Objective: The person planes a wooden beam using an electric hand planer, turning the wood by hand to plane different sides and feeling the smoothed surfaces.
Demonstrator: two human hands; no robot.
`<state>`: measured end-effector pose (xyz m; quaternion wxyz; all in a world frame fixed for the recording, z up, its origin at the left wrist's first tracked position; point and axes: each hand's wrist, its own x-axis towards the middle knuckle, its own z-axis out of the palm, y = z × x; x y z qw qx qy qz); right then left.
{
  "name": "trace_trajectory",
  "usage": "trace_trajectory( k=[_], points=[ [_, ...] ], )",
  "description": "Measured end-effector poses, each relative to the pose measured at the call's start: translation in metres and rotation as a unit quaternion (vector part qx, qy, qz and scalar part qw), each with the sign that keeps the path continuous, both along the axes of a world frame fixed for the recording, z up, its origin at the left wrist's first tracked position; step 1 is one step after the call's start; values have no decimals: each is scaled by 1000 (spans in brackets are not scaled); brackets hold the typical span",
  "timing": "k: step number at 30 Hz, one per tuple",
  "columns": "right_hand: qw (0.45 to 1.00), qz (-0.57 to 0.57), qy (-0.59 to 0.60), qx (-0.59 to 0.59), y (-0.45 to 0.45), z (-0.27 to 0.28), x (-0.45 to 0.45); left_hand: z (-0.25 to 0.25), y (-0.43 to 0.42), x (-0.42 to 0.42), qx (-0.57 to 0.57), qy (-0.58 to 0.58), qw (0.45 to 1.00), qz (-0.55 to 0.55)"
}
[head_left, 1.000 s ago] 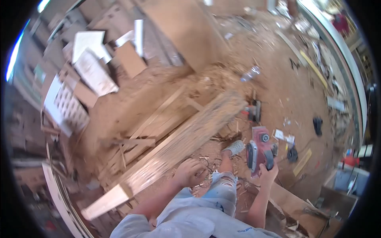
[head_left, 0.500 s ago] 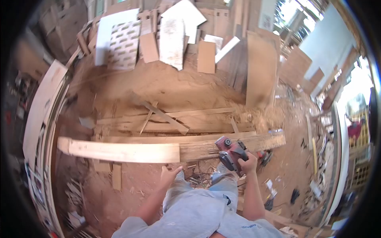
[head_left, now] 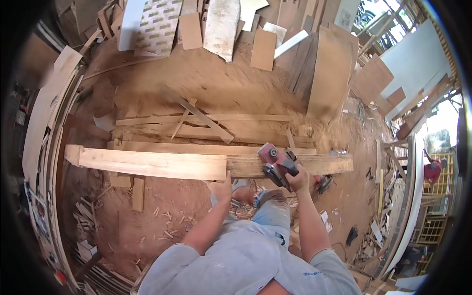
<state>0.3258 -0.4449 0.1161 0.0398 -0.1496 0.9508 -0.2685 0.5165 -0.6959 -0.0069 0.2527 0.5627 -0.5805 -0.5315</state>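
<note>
A long wooden beam [head_left: 152, 163] lies across in front of me. Its left stretch is pale and smooth, while the right stretch is darker and rough, with a sharp line between them. My right hand [head_left: 298, 179] is wrapped round the handle of a red and black electric planer [head_left: 278, 164], which is over the dark stretch. Whether the planer's sole touches the wood I cannot tell. At the beam's near edge, by the line, my left hand [head_left: 221, 189] holds on with the thumb up against the wood; its other fingers are partly hidden.
Loose wooden strips [head_left: 204, 118] lie on the sandy ground beyond the beam. Boards and panels [head_left: 221, 29] lean at the back. Long planks [head_left: 44, 123] stand at the left. Wood scraps [head_left: 138, 194] lie near my feet, and a distant person [head_left: 432, 169] is at the far right.
My left hand has moved up to the beam's near edge, from open and apart below it. The planer has shifted slightly left along the beam. The view has tilted downward.
</note>
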Motion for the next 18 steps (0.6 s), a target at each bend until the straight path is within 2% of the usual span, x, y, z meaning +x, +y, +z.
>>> trace_trajectory(
  k=[3,6,9,12,13,14,16,18],
  points=[
    [1000,-6,-14,5,-6,12,2,8,-1,4,0,-22,999,-43],
    [999,-12,-30,13,-1,6,3,34,10,10,68,-32,997,-19],
    [999,16,-20,26,0,8,-5,36,17,24,118,-23,992,28],
    [997,64,-33,4,5,6,-9,49,5,39,234,182,954,38],
    [996,79,-42,-10,5,6,-12,27,-8,47,312,228,922,25],
    [994,90,-57,1,7,6,-16,6,-9,52,369,240,895,67],
    [989,116,-85,22,10,8,-28,25,-23,45,471,271,827,147],
    [981,179,-68,18,12,6,-42,10,-13,51,441,272,842,150]
  ],
)
